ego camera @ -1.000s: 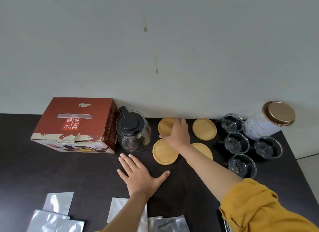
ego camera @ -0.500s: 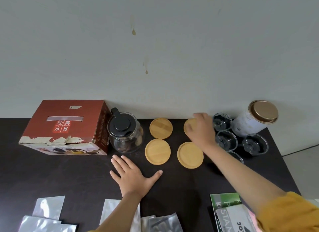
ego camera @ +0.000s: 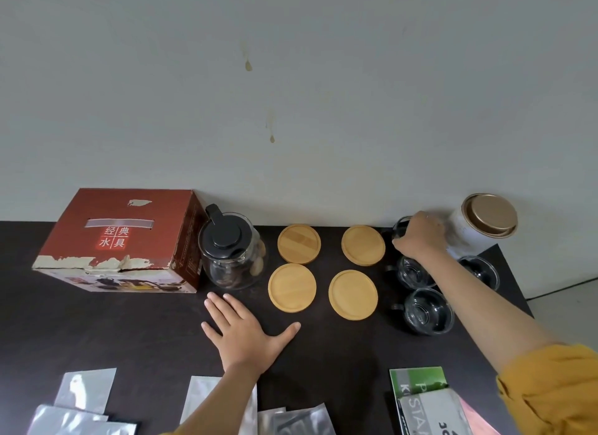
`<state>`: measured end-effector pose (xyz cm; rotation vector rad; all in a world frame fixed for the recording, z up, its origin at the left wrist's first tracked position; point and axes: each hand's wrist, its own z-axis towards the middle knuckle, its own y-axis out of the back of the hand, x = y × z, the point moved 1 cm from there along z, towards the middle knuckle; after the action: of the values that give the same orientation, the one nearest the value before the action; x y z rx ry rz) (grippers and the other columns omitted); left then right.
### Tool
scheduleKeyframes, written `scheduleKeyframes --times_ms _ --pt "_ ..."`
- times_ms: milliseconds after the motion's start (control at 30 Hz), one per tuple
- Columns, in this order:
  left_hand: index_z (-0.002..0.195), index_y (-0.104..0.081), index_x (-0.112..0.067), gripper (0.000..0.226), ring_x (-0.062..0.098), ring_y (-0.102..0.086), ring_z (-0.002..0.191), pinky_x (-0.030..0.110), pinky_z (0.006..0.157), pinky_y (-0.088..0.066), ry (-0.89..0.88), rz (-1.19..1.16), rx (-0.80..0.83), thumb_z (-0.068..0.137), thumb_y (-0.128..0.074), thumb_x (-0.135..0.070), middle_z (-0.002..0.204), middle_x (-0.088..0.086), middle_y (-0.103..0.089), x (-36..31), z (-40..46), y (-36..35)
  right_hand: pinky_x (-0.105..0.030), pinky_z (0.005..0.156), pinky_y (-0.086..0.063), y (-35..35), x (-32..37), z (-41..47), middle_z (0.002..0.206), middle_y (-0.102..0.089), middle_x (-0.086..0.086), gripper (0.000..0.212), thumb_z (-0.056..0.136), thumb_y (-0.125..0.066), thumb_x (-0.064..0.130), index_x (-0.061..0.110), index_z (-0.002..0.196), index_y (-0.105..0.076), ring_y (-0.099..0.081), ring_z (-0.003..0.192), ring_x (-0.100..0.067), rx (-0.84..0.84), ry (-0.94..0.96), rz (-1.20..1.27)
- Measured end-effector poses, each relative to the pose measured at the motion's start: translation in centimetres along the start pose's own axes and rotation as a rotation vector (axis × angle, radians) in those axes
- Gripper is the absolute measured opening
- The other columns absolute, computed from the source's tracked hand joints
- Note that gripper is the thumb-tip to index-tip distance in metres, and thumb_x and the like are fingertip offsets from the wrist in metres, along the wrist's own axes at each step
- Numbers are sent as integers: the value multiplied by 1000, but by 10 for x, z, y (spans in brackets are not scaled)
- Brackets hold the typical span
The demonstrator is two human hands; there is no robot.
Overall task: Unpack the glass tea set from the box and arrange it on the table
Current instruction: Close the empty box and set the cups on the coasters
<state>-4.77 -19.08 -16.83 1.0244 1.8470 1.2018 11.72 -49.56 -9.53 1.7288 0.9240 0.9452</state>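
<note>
Head view, left to right along the table's (ego camera: 97,331) back edge: red box (ego camera: 119,240), glass teapot (ego camera: 231,251), four wooden coasters (ego camera: 326,271). Left hand (ego camera: 244,334) lies flat, fingers spread. Right hand (ego camera: 420,238) grips the rearmost glass cup (ego camera: 400,229).

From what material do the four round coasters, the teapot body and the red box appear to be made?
Coasters: pale wood or bamboo, matte; faint grain, and a raised rim shows.
Teapot body: clear glass, glossy; the dark table shows through. Its black lid looks like plastic.
Red box: printed cardboard; the torn edge shows a pale paper layer.
</note>
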Motion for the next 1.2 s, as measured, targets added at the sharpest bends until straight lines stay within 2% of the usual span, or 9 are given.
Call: scheduleKeyframes --times_ms 133,267,400,567,700,833,1033,1100,1200 --pt "146 -2 7 154 40 11 144 59 112 -13 -1 4 -7 41 -18 -105 155 29 5 1 1 -2 -45 90 -44 6 3 -10 134 -37 -24 75 75 -77 26 -4 130 -36 -36 125 -42 -61 -13 75" --pt "146 -9 8 154 41 5 144 61 111 -16 -9 -19 -20 42 -21 -105 154 30 -2 1 1 -4 -39 79 -46 4 25 -30 123 -43 -17 65 69 -80 30 1 117 -47 -42 115 -35 -190 121 192" --pt "146 -5 8 154 41 8 144 60 111 -14 -5 -10 -10 42 -20 -105 154 30 2 1 2 -3 -40 86 -47 -12 68 -54 128 -43 -11 76 68 -81 34 8 129 -45 -42 120 -30 -158 264 300" --pt "146 -3 7 154 40 10 144 59 112 -13 -2 -2 -5 42 -19 -104 155 29 4 1 1 -2 -28 89 -42 -38 113 -74 132 -43 -8 78 73 -79 35 10 136 -41 -41 123 -26 -109 402 322" --pt "146 -4 7 153 40 11 144 59 112 -13 -6 -16 -7 42 -21 -104 155 29 4 1 2 -3 -28 87 -45 -52 131 -78 132 -44 -8 76 73 -79 34 10 134 -41 -41 124 -25 -79 434 293" --pt "146 -7 8 154 40 9 144 60 111 -14 -5 -32 -11 42 -22 -104 155 29 2 1 2 -4 -27 79 -46 -63 139 -80 129 -44 -7 72 73 -79 36 10 130 -42 -39 124 -25 -62 448 275" --pt "146 -2 7 153 40 14 143 59 112 -11 -3 -16 4 42 -20 -104 155 29 7 1 2 -3 -29 78 -47 -69 144 -81 130 -42 -7 76 73 -78 43 10 131 -41 -39 123 -25 -75 459 275" --pt "146 0 7 153 40 15 143 59 113 -10 -4 -18 4 42 -19 -104 154 28 9 1 2 -3 -30 80 -48 -70 143 -82 131 -42 -7 78 73 -78 45 11 133 -41 -38 124 -24 -85 462 296" --pt "146 2 7 154 40 16 143 59 113 -10 -4 -23 7 42 -19 -104 154 28 10 1 2 -3 -33 91 -47 -73 138 -88 132 -41 -8 81 72 -77 49 13 135 -41 -36 124 -25 -96 457 340"
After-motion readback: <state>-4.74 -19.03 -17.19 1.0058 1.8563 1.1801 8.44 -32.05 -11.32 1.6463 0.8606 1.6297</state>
